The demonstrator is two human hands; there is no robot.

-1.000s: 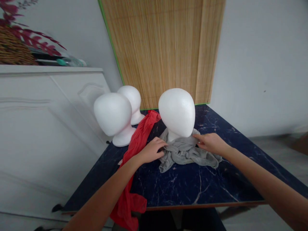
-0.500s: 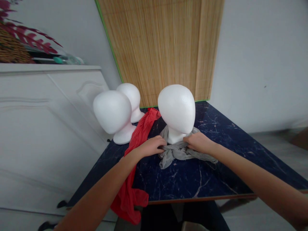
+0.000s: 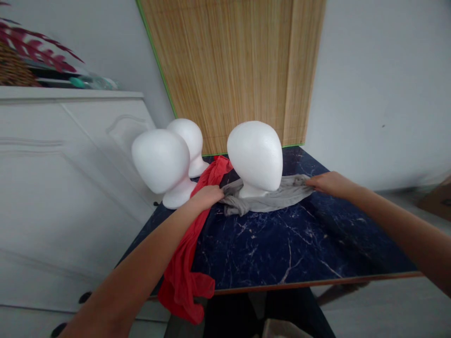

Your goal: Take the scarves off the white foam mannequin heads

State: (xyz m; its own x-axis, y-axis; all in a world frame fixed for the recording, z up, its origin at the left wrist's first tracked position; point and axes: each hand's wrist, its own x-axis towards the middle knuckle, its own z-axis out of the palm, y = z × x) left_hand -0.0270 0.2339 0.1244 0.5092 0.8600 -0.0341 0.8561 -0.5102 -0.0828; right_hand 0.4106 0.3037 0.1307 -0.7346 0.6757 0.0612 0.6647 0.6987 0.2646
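Grey scarf (image 3: 268, 199), soft and light I'd judge, lies around the near foam head's (image 3: 255, 157) neck; I pinch its ends, left hand (image 3: 207, 195) and right hand (image 3: 326, 183) both closed on cloth.

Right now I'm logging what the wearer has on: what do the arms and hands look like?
Both forearms are bare: no sleeves reach into view. The left hand and right hand show no gloves, and no watch or bracelet appears on the visible wrists. Rings on the fingers are too small to tell.
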